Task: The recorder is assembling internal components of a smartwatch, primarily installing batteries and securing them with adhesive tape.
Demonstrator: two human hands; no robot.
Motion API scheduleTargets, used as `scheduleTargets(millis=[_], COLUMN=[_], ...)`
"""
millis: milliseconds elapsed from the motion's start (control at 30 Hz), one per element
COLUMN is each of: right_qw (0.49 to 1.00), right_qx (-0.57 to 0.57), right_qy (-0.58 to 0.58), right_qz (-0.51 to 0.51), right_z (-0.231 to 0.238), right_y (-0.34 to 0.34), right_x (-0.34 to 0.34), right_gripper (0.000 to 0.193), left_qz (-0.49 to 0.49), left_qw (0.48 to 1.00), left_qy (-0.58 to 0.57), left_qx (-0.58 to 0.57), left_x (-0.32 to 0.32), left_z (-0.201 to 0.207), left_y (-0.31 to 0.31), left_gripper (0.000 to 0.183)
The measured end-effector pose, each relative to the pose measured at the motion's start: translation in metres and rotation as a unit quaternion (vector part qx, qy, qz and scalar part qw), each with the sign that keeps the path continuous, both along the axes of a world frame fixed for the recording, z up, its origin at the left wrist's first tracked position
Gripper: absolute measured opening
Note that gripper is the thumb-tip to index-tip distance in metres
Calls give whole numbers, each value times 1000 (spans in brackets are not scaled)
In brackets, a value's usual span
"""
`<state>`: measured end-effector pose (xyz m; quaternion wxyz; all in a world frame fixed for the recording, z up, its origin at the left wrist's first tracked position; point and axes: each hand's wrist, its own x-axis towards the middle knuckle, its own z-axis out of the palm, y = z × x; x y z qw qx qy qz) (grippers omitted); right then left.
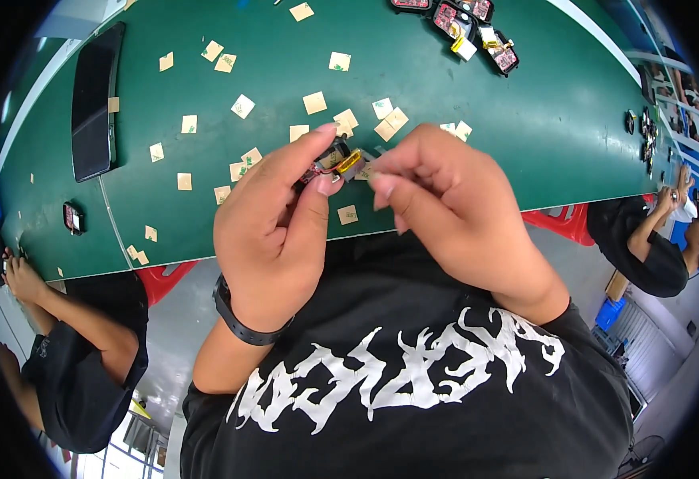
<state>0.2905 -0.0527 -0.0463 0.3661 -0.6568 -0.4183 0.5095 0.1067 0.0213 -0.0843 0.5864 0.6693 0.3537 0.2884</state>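
Observation:
My left hand [274,211], with a black band at the wrist, grips a small black device housing [335,150] between thumb and fingers above the table's near edge. Red circuitry and thin wires show in it. A small silver battery [351,165] with yellow tape sticks out of the housing on its right side, joined by the wires. Close beside the battery is my right hand [457,199], its thumb and index finger pinched together. Whatever is between those fingertips is too small to make out. Below the battery lies a square paper-backed sticker [348,215].
Several tan stickers [314,103] are scattered over the green table [477,104]. More open housings with batteries [465,40] lie at the far right. A black flat panel [95,104] and a single housing [72,217] are on the left. People [86,343] sit at both sides.

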Motion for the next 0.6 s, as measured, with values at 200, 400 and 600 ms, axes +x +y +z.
scheduleTargets(millis=[200, 400, 600], right_qw=[990, 978, 970], right_qx=[-97, -119, -138], right_qy=[91, 153, 185], right_qz=[-41, -70, -80], right_z=[3, 3, -2], right_y=[8, 7, 7], right_x=[-10, -13, -14], right_gripper=[6, 12, 19], left_qz=[82, 86, 82], left_qw=[995, 995, 997], left_qy=[-11, -24, -14], left_qx=[53, 51, -6], left_x=[8, 9, 8], left_z=[-3, -5, 1], left_y=[-7, -7, -7], left_gripper=[29, 29, 32])
